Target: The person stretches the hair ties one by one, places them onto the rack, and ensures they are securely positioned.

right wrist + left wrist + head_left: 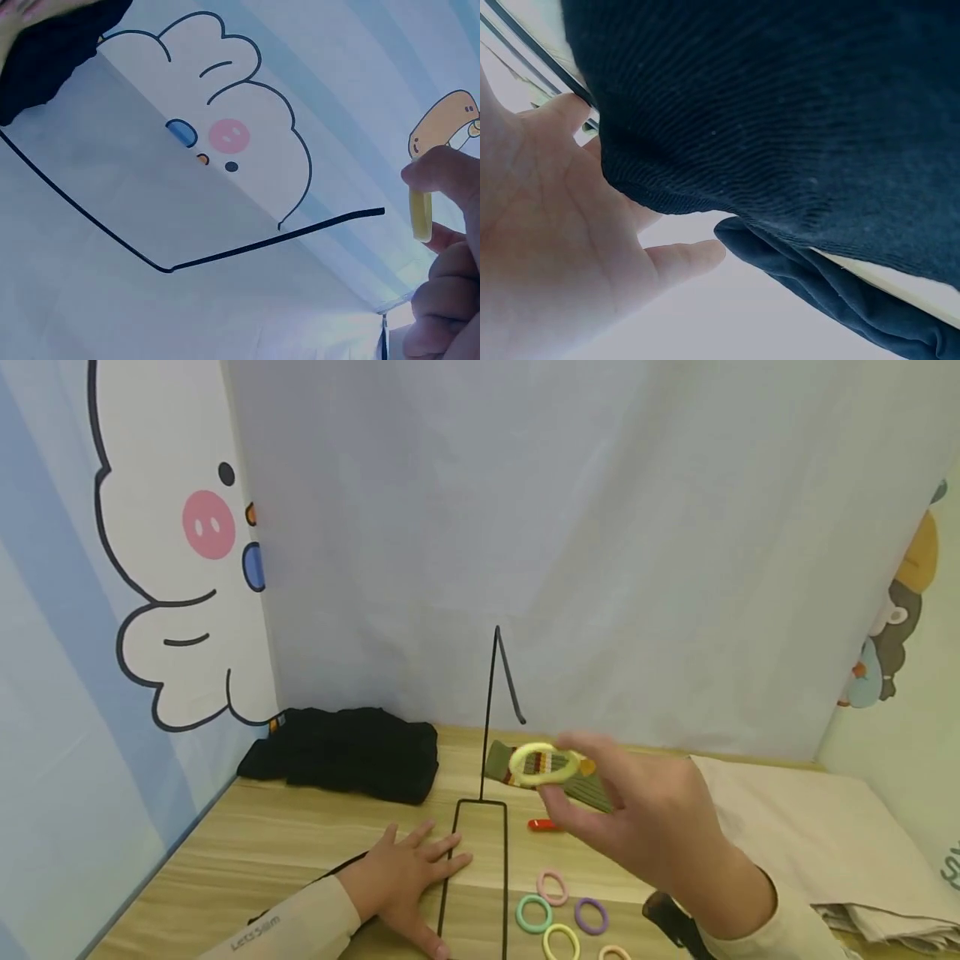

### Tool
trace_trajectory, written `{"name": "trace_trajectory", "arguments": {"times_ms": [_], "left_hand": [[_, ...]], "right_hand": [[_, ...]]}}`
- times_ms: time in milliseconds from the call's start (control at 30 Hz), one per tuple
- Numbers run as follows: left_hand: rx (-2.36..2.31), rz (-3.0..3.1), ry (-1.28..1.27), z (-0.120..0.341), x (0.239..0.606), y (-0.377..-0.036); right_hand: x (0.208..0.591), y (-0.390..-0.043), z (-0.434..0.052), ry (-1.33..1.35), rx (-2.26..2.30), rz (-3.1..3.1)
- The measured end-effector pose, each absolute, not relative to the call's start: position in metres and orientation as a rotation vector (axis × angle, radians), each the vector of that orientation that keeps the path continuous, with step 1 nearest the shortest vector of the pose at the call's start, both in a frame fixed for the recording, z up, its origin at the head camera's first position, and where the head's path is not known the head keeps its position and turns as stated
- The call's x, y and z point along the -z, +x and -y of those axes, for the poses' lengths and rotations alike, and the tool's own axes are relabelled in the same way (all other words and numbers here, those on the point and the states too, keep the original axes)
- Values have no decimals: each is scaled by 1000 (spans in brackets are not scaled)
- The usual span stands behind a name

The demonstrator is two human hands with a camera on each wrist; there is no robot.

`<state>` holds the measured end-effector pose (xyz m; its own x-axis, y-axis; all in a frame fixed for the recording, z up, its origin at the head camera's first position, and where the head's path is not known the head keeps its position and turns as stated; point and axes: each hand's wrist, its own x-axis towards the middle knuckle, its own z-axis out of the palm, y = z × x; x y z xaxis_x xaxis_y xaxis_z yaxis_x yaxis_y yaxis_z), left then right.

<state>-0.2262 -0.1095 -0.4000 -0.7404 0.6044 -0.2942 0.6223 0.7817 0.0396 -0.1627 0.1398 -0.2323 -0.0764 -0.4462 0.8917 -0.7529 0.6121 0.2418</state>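
Note:
My right hand [637, 818] pinches a pale yellow ring [518, 766] between thumb and fingertips, raised above the table. In the right wrist view the yellow ring [421, 217] appears edge-on, close to the free end of a black wire stand's bent arm [277, 240]. The wire stand [487, 718] rises from a flat rectangular wire base [506, 868] on the table. With fingers spread, my left hand [401, 877] lies over the left side of that base. Dark ribbed cloth [780, 112] fills much of the left wrist view beside the left hand [547, 202].
Loose rings lie right of the base: pink [542, 883], green [521, 925], purple [603, 921], yellow [548, 943] and pale orange. A folded black cloth [352, 756] lies back left. Behind the right hand are a green knitted item [498, 760] and a small red object [542, 825]; beige cloth [795, 827] is at right.

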Motion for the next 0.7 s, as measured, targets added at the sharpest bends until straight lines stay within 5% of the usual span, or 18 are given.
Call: {"name": "trace_trajectory", "arguments": {"times_ms": [233,700], "left_hand": [[57,-2691,966,110,402,-226],[80,-2700,958,111,402,-227]], "right_hand": [[217,-190,-128,813,-181,1986],[246,-222,-145,575,-450,2475]]}}
